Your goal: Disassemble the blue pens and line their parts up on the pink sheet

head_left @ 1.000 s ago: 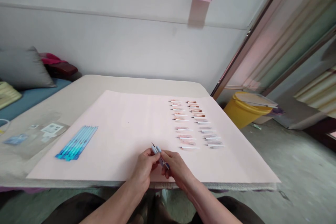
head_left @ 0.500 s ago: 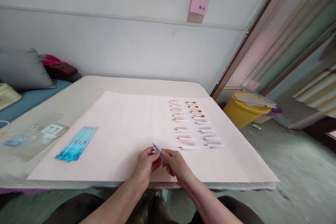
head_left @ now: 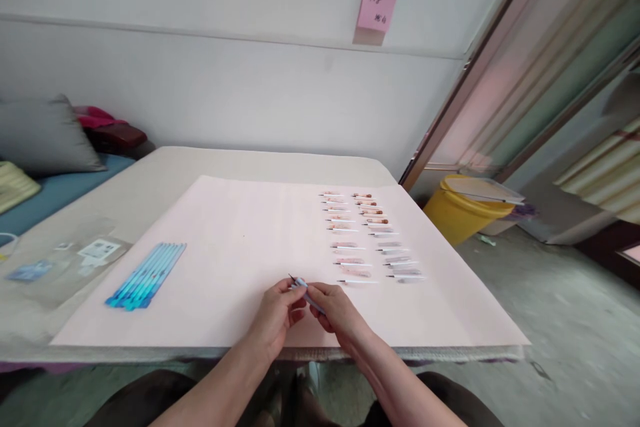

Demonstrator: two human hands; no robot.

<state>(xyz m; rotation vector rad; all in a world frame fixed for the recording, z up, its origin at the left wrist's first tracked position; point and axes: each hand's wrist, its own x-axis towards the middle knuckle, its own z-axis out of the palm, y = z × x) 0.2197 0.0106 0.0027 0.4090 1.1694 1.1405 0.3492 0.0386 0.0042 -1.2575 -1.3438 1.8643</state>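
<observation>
Beige table (head_left: pixel 165 173), pink sheet (head_left: pixel 240 247) beneath pen (head_left: pixel 300 282)

The pen (head_left: pixel 300 282) is mostly hidden inside the left grip (head_left: pixel 277 312) and right grip (head_left: pixel 336 310); only its dark tip and a short blue stretch show. Small parts (head_left: pixel 370 237), two columns: too small to identify. Note (head_left: pixel 377 5): writing unreadable. Pillow (head_left: pixel 45 137): cut off by the left edge.

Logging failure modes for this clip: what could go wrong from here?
1. The left hand and right hand pinch the blue pen close to the table's front edge; a piece slipping loose could drop to the floor.
2. The rows of small parts lie just beyond the right hand; a careless sweep could scatter them.
</observation>
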